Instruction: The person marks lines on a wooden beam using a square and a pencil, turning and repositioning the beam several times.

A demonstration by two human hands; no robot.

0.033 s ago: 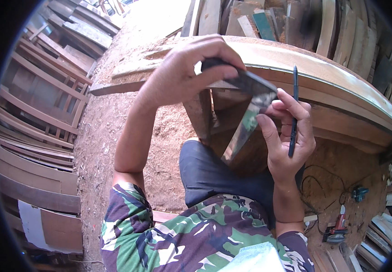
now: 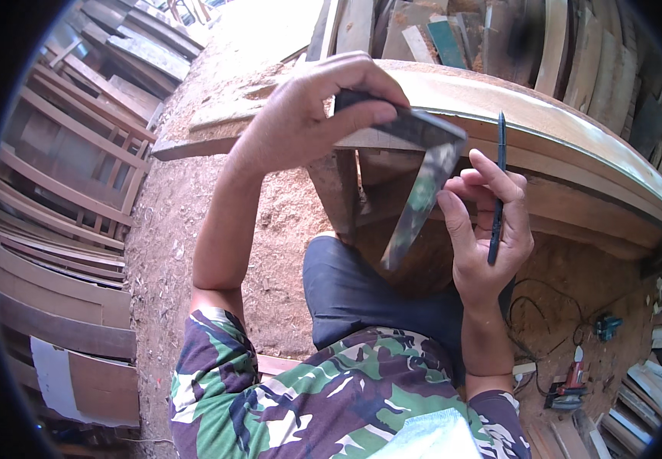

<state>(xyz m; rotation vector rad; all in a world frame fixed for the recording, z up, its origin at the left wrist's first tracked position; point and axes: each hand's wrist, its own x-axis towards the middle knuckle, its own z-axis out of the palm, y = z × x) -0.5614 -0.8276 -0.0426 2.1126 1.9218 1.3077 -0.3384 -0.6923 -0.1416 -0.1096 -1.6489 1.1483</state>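
My left hand [image 2: 319, 115] grips the dark stock of a carpenter's square [image 2: 425, 180], holding it up above my lap. Its shiny metal blade slants down toward my knees and mirrors some green from the shirt. Close to the blade's right side is my right hand [image 2: 491, 222], palm up with curled fingers. A slim black pen [image 2: 498, 191] is tucked between those fingers, pointing upward. Whether the right thumb tip brushes the blade is hard to tell. Behind the square lies a long curved wooden workpiece [image 2: 530, 96].
Wooden frames and panels [image 2: 71, 168] are stacked at the left. Boards and offcuts [image 2: 591, 69] lean at the back right. On the dusty floor at the lower right are a red power tool [image 2: 572, 382], a teal tool [image 2: 608, 327] and a loose black cable [image 2: 533, 306].
The fingertips of my right hand have come off the corner of the square. The square has shifted and turned slightly in my left hand, its blade swinging a little.
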